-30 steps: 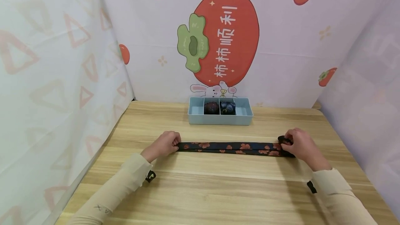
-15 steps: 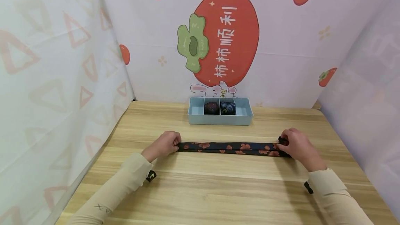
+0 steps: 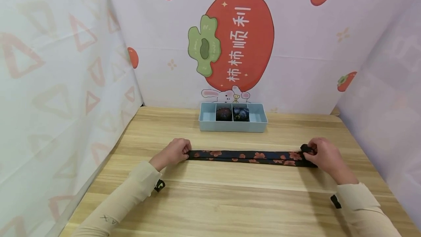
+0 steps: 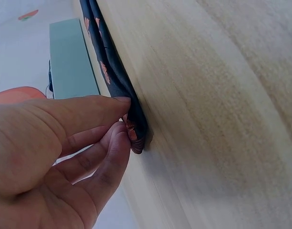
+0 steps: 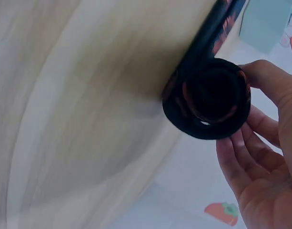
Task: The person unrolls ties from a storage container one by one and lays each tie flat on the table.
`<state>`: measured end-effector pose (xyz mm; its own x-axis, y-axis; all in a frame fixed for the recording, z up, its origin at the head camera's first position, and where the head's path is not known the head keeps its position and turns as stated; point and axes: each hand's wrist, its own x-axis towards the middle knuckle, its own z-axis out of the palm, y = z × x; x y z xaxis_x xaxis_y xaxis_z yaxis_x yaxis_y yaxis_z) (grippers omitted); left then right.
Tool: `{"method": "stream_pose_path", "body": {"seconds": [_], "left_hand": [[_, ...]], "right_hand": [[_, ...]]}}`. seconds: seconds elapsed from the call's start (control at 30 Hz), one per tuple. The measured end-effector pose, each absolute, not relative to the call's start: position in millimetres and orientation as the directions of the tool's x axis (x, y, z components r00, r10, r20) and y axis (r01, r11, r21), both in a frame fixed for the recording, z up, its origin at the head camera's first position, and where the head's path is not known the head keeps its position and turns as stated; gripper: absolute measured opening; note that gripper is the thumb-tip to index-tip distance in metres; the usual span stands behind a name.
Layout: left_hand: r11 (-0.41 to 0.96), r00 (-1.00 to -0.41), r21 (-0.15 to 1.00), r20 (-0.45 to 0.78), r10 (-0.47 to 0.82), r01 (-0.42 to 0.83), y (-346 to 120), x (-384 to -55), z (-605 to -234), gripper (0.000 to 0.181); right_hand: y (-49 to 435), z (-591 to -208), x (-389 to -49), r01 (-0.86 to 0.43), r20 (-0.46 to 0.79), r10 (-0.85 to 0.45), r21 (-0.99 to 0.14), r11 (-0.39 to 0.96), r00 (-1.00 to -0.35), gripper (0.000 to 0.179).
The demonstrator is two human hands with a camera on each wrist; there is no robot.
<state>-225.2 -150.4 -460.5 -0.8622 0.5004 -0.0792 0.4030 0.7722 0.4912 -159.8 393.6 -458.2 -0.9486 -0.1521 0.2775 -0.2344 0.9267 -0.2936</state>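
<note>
A dark navy necktie (image 3: 243,156) with orange-red flowers lies stretched sideways across the table, its right end wound into a roll (image 5: 207,100). My left hand (image 3: 174,151) pinches the flat left end between thumb and fingers; in the left wrist view, the thumb lies over the folded cloth. At the other end, my right hand (image 3: 327,157) holds the roll, thumb on one side and fingers on the other. Looking end-on in the right wrist view, the coil shows a dark hollow centre and a small gap between its layers.
Behind the necktie stands a pale blue divided box (image 3: 233,126). Its two middle compartments hold a rolled dark red necktie (image 3: 224,114) and a rolled dark blue patterned necktie (image 3: 241,114). Printed cloth walls (image 3: 158,83) enclose the wooden table (image 3: 230,207) at the back and sides.
My right hand shifts slightly left, then back to the right past its first position with the roll. The flat stretch is a little longer now. My left hand stays in place.
</note>
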Motion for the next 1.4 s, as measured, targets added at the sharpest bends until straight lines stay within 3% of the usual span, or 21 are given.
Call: {"method": "stream_pose_path", "body": {"seconds": [0.33, 0.77, 1.4], "left_hand": [[0.774, -0.859, 0.487, -0.085, 0.504, 0.406, -150.3, -223.6, -460.6, 0.016], [0.784, -0.866, 0.478, -0.088, 0.493, 0.397, -152.4, -225.1, -462.4, 0.016], [0.8, -0.883, 0.481, -0.105, 0.458, 0.358, -175.3, -222.3, -460.0, 0.017]], "right_hand": [[416.5, -450.0, -153.1, -0.182, 0.262, -0.103, -0.298, 0.937, -0.96, 0.029], [392.9, -446.7, -159.9, -0.196, 0.178, -0.156, -0.236, 0.952, -0.971, 0.028], [432.3, -455.9, -148.6, -0.097, 0.107, -0.059, -0.401, 0.911, -0.993, 0.034]]}}
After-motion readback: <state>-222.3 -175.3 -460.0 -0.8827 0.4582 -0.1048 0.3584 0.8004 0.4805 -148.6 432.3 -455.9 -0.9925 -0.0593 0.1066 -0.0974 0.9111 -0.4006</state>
